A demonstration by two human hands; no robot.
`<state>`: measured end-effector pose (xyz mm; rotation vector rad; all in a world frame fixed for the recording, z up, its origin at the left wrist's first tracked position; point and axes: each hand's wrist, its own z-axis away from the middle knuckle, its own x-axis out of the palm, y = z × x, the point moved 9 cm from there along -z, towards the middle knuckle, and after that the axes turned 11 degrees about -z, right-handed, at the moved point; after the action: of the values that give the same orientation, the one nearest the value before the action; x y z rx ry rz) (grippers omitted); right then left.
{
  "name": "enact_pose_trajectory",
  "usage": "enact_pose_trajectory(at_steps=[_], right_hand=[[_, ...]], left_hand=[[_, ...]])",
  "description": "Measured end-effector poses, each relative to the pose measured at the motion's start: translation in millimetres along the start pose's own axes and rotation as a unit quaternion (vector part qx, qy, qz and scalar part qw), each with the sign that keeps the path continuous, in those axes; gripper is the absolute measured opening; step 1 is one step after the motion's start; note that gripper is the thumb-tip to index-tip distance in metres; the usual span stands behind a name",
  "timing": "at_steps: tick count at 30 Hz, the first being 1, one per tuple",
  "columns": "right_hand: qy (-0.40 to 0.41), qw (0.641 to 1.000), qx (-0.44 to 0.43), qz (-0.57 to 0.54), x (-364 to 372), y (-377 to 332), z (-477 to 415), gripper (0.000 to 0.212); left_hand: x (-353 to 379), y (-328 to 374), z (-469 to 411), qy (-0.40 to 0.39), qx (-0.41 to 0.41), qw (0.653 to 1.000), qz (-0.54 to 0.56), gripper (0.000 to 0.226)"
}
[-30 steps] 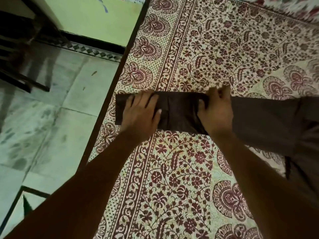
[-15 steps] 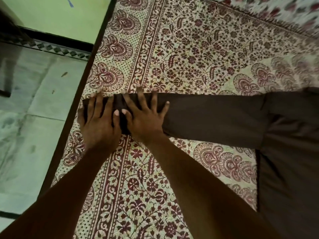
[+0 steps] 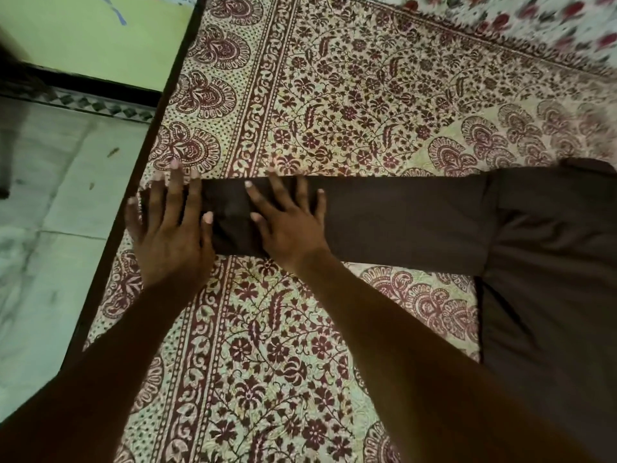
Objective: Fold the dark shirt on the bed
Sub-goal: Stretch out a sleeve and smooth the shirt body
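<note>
The dark brown shirt [image 3: 541,248] lies flat on the patterned bedspread [image 3: 334,95], its body at the right and one long sleeve [image 3: 400,222] stretched out leftward to the bed's edge. My left hand [image 3: 170,228] presses flat on the cuff end of the sleeve, fingers spread. My right hand [image 3: 287,222] lies flat on the sleeve just to its right, fingers spread too. Between the two hands a short piece of sleeve shows.
The bed's dark wooden edge [image 3: 140,162] runs diagonally at the left, with a pale tiled floor [image 3: 50,228] below it and a green wall [image 3: 93,38] beyond. A second floral cloth [image 3: 534,18] lies at the top right.
Both hands have slid along the sleeve: the right one moved left toward the cuff, then the two parted a little. The view has shifted, showing more of the shirt's body.
</note>
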<state>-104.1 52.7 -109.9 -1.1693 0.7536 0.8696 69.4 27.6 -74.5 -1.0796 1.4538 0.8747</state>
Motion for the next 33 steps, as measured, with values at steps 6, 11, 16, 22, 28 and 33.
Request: enact_pose_trajectory(at_steps=[6, 11, 16, 22, 28, 33], right_hand=[[0.018, 0.999, 0.016, -0.034, -32, 30, 19, 0.06], [0.177, 0.946, 0.268, -0.049, -76, 154, 102, 0.065], [0.099, 0.982, 0.159, 0.004, -63, 155, 80, 0.068], [0.116, 0.991, 0.005, 0.063, -94, 164, 98, 0.059], [0.272, 0.913, 0.302, 0.041, -151, 300, 184, 0.074], [0.205, 0.891, 0.402, -0.039, -132, 357, 201, 0.09]], left_hand=[[15, 3, -2, -0.092, 0.226, 0.968, -0.063, 0.067], [3, 30, -4, -0.118, 0.134, 0.981, -0.076, 0.072], [5, 150, 13, -0.118, 0.282, 0.952, -0.023, 0.072], [21, 175, 17, -0.197, 0.195, 0.961, -0.02, 0.09], [-10, 259, 21, -0.169, 0.252, 0.953, 0.022, 0.078], [3, 365, 21, -0.162, 0.337, 0.927, 0.044, 0.076]])
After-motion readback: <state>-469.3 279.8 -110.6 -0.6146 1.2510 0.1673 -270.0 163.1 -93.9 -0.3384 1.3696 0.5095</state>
